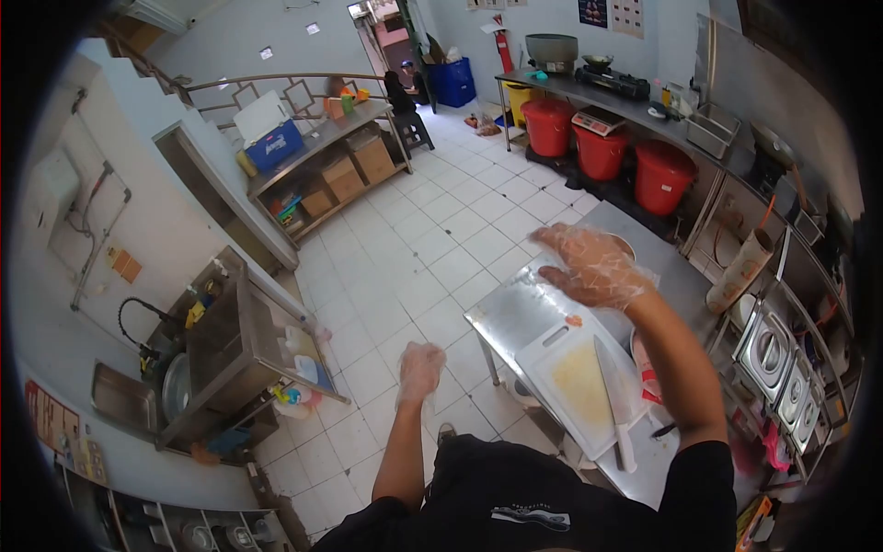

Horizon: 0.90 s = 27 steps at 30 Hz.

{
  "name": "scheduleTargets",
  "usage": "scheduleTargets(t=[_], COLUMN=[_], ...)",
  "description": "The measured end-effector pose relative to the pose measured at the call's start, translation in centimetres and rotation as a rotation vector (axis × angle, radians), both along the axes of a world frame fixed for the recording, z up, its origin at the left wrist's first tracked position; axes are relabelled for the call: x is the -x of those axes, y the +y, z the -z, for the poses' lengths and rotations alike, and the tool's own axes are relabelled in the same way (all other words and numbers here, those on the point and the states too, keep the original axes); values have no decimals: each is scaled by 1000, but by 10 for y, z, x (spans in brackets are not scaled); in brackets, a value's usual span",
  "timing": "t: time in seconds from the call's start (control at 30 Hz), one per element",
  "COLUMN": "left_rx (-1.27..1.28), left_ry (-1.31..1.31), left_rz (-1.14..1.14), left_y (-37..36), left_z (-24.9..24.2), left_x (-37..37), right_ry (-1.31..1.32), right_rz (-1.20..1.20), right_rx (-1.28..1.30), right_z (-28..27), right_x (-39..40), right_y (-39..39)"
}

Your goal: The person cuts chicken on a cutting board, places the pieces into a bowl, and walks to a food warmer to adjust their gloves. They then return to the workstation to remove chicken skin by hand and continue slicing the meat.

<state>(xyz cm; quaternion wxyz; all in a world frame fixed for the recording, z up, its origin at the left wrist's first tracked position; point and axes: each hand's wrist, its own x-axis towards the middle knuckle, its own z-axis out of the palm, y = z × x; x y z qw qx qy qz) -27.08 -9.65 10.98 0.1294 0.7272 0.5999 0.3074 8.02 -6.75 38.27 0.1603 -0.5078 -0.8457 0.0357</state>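
My right hand, in a clear plastic glove, is raised over the far end of the steel table. Its fingers are stretched out and I see nothing in them. Partly hidden behind it is the rim of a round container. Below lies a white cutting board with a yellowish stained middle. A knife with a white handle rests along its right side. A small orange-red piece sits by the board's far end. My left hand, also gloved, hangs over the floor, fingers curled, with nothing visible in it.
A steel sink stands at the left. Red lidded bins stand under the back counter. A shelf table carries a blue cooler box. Lidded steel pans are at the right. People are near the far doorway.
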Motion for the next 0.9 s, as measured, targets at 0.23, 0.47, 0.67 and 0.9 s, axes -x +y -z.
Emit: scheduleTargets(t=[0.23, 0.47, 0.67, 0.9], left_rx=[79, 93, 112, 488], left_ry=[-150, -309, -423, -597], left_rz=[-19, 152, 470, 880], left_y=[0, 15, 16, -12], left_z=[-23, -42, -68, -114], left_x=[-4, -58, -138, -201], right_ry=[-308, -3, 284, 1348], right_rz=[500, 687, 466, 238], right_rx=[-506, -936, -458, 562], right_z=[-168, -243, -93, 157], right_x=[-150, -175, -85, -26], right_y=[76, -38, -140, -139])
